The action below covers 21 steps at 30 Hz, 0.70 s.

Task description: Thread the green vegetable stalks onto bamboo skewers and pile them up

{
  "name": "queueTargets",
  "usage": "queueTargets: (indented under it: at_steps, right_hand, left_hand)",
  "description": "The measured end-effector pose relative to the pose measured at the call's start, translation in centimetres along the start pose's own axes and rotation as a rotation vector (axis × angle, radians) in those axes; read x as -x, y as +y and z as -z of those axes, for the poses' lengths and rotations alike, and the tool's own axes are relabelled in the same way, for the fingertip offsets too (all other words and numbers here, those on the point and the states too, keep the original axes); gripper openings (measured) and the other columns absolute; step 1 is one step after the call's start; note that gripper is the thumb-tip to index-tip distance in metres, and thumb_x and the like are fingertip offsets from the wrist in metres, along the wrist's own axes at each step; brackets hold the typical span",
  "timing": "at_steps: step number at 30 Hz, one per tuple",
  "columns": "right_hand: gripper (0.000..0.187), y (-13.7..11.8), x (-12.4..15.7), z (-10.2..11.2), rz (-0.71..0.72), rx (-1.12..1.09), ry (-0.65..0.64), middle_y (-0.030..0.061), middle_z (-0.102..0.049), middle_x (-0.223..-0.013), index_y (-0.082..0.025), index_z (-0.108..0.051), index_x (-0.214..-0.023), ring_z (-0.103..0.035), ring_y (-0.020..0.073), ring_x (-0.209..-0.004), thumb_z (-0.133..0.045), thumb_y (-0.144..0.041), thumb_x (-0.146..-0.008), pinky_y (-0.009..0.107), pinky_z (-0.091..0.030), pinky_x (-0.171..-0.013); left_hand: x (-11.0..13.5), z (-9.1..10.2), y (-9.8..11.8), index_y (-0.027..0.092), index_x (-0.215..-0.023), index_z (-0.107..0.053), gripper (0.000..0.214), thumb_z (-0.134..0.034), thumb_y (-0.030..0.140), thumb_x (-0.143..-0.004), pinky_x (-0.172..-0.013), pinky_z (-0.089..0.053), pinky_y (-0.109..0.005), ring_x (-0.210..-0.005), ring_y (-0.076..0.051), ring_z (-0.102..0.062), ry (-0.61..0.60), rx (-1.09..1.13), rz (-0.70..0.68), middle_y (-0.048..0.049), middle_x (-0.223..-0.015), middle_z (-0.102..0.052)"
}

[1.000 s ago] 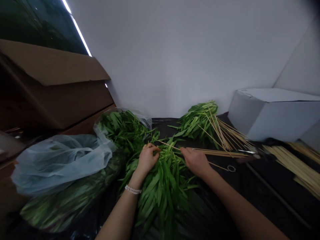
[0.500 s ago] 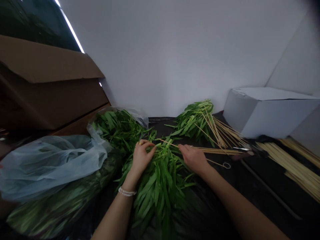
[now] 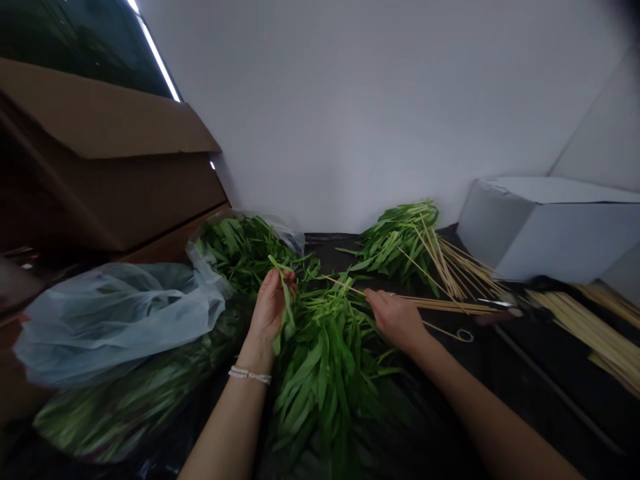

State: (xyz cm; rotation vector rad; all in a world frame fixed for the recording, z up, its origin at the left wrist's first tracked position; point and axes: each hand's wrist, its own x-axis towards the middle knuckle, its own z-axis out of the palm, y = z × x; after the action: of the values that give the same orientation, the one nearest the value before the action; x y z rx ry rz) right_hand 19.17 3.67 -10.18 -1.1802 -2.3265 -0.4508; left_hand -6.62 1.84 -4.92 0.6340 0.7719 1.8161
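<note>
My left hand is closed around a leafy green stem, its cut end pointing up past the thumb. My right hand grips a thin wooden skewer whose tip points left. A ring at the end of a skewer shows beyond that wrist; whether it belongs to the held skewer I cannot tell. Below and between both hands spreads a pile of long leafy greens, with stems toward the far side. Several greens near the skewer seem threaded on it, though leaves partly hide this.
At the wall lie skewered greens with several bare sticks fanning right. Left are more greens, a clear plastic bag and a cardboard box. Right stand a white box, scissors and bundled skewers.
My left hand has drawn back left from the skewer tip and now holds a leafy stem upright. My right hand keeps its hold on the skewer. The view has shifted slightly.
</note>
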Motion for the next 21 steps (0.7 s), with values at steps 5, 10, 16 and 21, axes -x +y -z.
queueTargets:
  at_steps: [5, 10, 16, 21]
  right_hand:
    - [0.029, -0.1, 0.0, 0.1, 0.064, -0.008, 0.145, 0.0043, -0.064, -0.078, -0.014, -0.061, -0.115, -0.055, 0.0153, -0.068, -0.042, -0.016, -0.092, 0.028, -0.031, -0.061]
    - [0.031, -0.4, -0.1, 0.6, 0.124, -0.020, 0.288, 0.0037, -0.061, -0.075, -0.011, -0.060, -0.117, -0.053, 0.0149, -0.065, -0.043, -0.012, -0.090, 0.028, -0.032, -0.061]
    - [0.031, -1.1, -0.2, 1.0, 0.182, -0.005, 0.344, 0.0028, -0.059, -0.071, -0.010, -0.061, -0.115, -0.050, 0.0144, -0.062, -0.045, -0.012, -0.089, 0.030, -0.031, -0.058]
    - [0.030, -1.2, -0.2, 1.0, 0.173, -0.009, 0.318, 0.0026, -0.059, -0.070, -0.011, -0.064, -0.112, -0.050, 0.0148, -0.063, -0.045, -0.011, -0.088, 0.030, -0.031, -0.059]
  left_hand:
    - [-0.2, 0.0, -0.4, 0.018, -0.094, -0.070, 0.037, -0.084, 0.030, -0.062, -0.064, -0.048, -0.021, -0.071, -0.010, -0.063, -0.015, -0.056, -0.003, 0.0024, -0.075, -0.069]
    - [-0.4, 0.3, -1.3, 0.017, -0.083, -0.074, 0.033, -0.087, 0.024, -0.053, -0.072, -0.046, -0.021, -0.074, -0.011, -0.064, 0.028, -0.252, -0.139, -0.0007, -0.079, -0.073]
    - [-0.3, 0.0, -1.9, 0.017, -0.085, -0.076, 0.035, -0.087, 0.022, -0.052, -0.072, -0.047, -0.021, -0.070, -0.009, -0.063, -0.009, -0.246, -0.070, -0.0016, -0.081, -0.075]
    - [0.2, -0.8, -2.4, 0.016, -0.081, -0.076, 0.037, -0.089, 0.023, -0.048, -0.068, -0.048, -0.022, -0.066, -0.010, -0.064, 0.000, -0.200, 0.049, -0.0030, -0.077, -0.075]
